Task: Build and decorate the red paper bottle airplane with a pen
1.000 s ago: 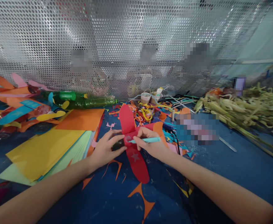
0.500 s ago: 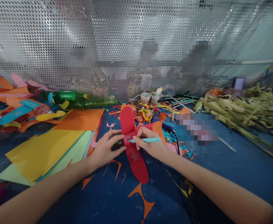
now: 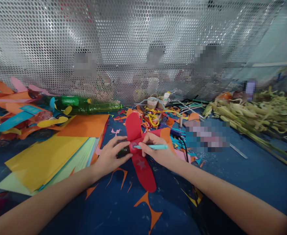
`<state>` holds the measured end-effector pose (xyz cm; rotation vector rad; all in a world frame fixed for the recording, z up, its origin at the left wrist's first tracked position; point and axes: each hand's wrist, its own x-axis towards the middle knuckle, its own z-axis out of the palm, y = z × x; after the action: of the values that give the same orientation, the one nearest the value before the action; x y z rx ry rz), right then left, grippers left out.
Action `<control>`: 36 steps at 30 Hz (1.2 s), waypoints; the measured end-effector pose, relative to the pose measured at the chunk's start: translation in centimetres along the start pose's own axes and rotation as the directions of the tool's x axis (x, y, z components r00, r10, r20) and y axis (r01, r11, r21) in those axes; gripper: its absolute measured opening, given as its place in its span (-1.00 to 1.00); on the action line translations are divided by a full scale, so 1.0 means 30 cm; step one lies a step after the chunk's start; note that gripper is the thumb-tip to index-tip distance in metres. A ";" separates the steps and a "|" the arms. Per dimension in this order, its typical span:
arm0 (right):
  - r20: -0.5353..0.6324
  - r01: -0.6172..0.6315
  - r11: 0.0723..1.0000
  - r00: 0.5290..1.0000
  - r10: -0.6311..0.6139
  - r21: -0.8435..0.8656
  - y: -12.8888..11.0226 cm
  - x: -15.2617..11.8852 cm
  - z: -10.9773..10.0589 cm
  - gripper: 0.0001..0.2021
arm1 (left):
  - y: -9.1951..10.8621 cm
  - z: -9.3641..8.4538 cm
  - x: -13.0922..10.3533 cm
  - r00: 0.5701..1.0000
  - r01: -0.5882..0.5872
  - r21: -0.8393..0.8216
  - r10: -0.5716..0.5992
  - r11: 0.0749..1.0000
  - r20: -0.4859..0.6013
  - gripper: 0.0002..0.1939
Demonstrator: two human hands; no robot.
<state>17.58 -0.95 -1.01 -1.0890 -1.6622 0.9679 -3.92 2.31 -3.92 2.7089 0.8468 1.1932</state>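
Note:
A toy plane made from a dark bottle with red paper wings (image 3: 143, 174) lies in front of me on the blue table. A pale star is drawn on its nearer wing, and an orange piece (image 3: 165, 133) stands at its right end. My left hand (image 3: 112, 151) grips the bottle's neck end (image 3: 124, 151), fingers on the far side and thumb on the near side. In my right hand (image 3: 155, 148) is a light blue pen (image 3: 158, 147), its tip touching the red paper over the body, where a pale mark shows.
Coloured paper sheets (image 3: 57, 156) are stacked at left, behind them finished paper-and-bottle planes (image 3: 23, 114) and green bottles (image 3: 84, 106). Paper scraps (image 3: 149, 212) lie around the plane. Corn husks (image 3: 244, 117) are heaped at right. A perforated metal screen (image 3: 124, 39) stands at the back.
The pen tip has shifted very slightly on the red paper, and the pale mark there looks a little different. Both hands keep their places; the view moved slightly.

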 end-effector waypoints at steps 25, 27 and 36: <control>-0.064 -0.001 1.000 0.998 -0.001 -0.024 -0.009 0.003 -0.009 -0.80 | 0.000 0.000 0.000 1.000 0.010 0.007 -0.010 1.000 0.017 -0.68; -0.052 -0.011 0.999 0.999 0.008 -0.046 -0.015 0.003 -0.008 -0.79 | 0.000 -0.003 0.000 0.999 0.014 0.000 -0.014 1.000 0.033 -0.67; -0.056 0.003 1.000 0.998 -0.004 -0.027 -0.004 0.003 -0.007 -0.78 | 0.004 -0.003 -0.002 1.000 0.007 -0.004 -0.007 1.000 0.003 -0.71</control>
<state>17.74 -0.86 -0.82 -1.1212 -1.6349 0.9070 -3.94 2.16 -3.87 2.7013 0.8521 1.1877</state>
